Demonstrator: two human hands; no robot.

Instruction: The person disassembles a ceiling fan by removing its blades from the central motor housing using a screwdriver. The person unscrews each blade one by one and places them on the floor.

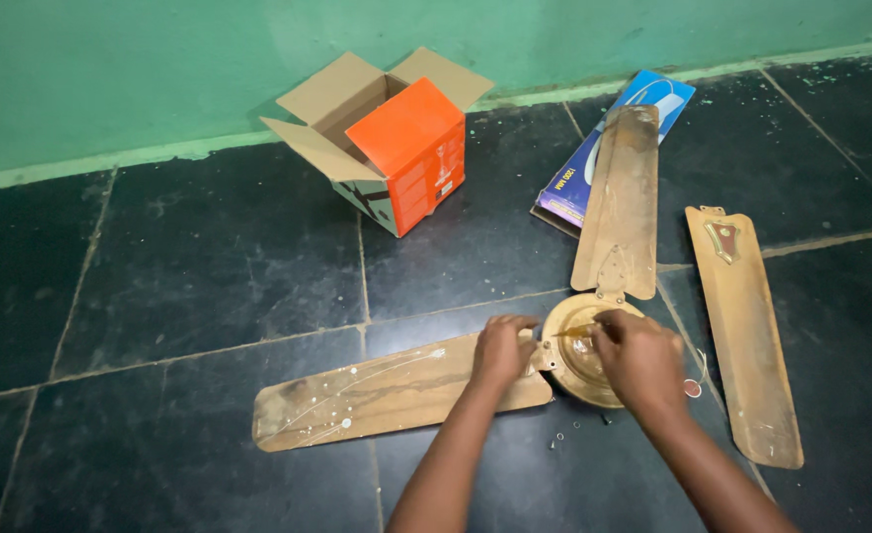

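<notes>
Two bare hands work at the hub of a dismantled ceiling fan on a floor of dark, scuffed stone tiles (189, 266) with pale grout lines. At far left of the fan lies the attached blade (387, 393) — a long, flat, rounded-end panel with a worn wood-grain finish, flecked with white spots — its inner end meeting the hub. The left hand (503, 347) presses down on that inner end, fingers curled over the blade's edge, grasping nothing else. Behind, by the green wall (159, 69), an open cardboard box (382, 138) with an orange printed side stands with its flaps spread. The round motor housing (579, 353) — a shallow, golden-brown metal disc with a dull sheen — sits between the hands. A second blade (622, 197) runs from the hub away toward the wall, its far end lying over a flat blue carton (604, 138). The right hand (638, 357) rests over the housing, fingertips pinched narrowly on a thin, yellowish tool (576, 331) pointing across the disc. Small screws (558, 437) lie loose on the tile just in front of the housing. At far right, a third, detached blade (744, 331) lies apart, its metal bracket end toward the wall.
</notes>
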